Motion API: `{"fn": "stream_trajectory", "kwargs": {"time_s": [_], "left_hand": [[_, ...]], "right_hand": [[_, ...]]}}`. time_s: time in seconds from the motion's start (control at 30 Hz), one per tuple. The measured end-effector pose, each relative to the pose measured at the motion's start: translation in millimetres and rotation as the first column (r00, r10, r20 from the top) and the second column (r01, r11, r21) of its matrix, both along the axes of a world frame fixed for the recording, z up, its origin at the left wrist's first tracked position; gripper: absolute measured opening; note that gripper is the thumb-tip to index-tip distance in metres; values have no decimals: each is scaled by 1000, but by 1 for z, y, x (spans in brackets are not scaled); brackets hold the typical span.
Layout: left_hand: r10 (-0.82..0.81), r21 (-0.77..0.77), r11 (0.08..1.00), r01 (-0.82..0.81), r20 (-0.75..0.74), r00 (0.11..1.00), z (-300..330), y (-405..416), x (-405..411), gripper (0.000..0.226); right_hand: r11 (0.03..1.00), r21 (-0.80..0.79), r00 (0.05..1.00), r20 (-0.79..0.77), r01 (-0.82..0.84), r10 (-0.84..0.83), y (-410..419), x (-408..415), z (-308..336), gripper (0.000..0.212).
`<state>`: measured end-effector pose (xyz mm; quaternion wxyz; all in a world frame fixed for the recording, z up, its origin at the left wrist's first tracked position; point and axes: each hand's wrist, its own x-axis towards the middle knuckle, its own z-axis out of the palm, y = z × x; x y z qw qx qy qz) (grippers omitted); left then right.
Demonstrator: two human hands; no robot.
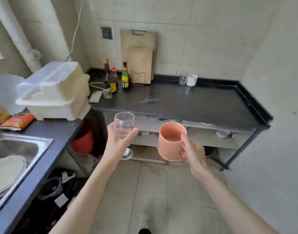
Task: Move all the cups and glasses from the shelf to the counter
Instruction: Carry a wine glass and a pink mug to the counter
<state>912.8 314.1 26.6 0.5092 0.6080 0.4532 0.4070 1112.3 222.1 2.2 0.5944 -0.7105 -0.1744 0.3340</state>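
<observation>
Cups and glasses are split three ways at this moment: two are in the air in the middle of the frame, two stand on the black counter (204,102) at its back edge toward the upper right, and more pale crockery shows dimly on the shelf (212,137) under that counter. The left hand (118,141) is curled around the bowl of a stemmed wine glass (124,125), thumb on the right side of the bowl, with the foot showing below the palm; thin clear glass like this is probably light, slick and easily cracked, so a gentle wrap low on the bowl or a hold on the stem looks safest, and it should land foot-first. The right hand (193,152) is closed on the handle side of a salmon-pink cup (172,141), thumb over the rim; it looks thick-walled, matte and sturdy, likely heavier than the glass but forgiving. On the counter a small clear glass (182,79) stands touching or just beside a white cup (192,79). The cup's handle is hidden behind the fingers, the shelf's contents are shadowed and partly cut off by the counter edge, so I cannot count what remains there.
</observation>
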Motion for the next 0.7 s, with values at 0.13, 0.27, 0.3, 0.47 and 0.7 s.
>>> {"fn": "stream_trajectory", "kwargs": {"time_s": [0.13,0.27,0.3,0.47,0.7], "left_hand": [[-82,-28,996,83,31,996,-6,58,77,62],[-157,-45,986,159,39,987,-3,129,156,61],[-173,-47,984,174,33,984,-3,144,175,60],[-276,-99,957,274,-5,961,-9,207,263,63],[-360,-165,925,343,-91,928,-33,273,376,58]], "right_hand": [[999,22,999,-2,32,-32,45,72,-4,38],[994,32,995,-8,101,-100,102,144,1,35],[994,17,994,5,111,-111,114,161,2,35],[985,-23,986,-8,168,-169,158,240,3,33],[973,-99,975,-56,210,-216,220,352,-18,26]]}}
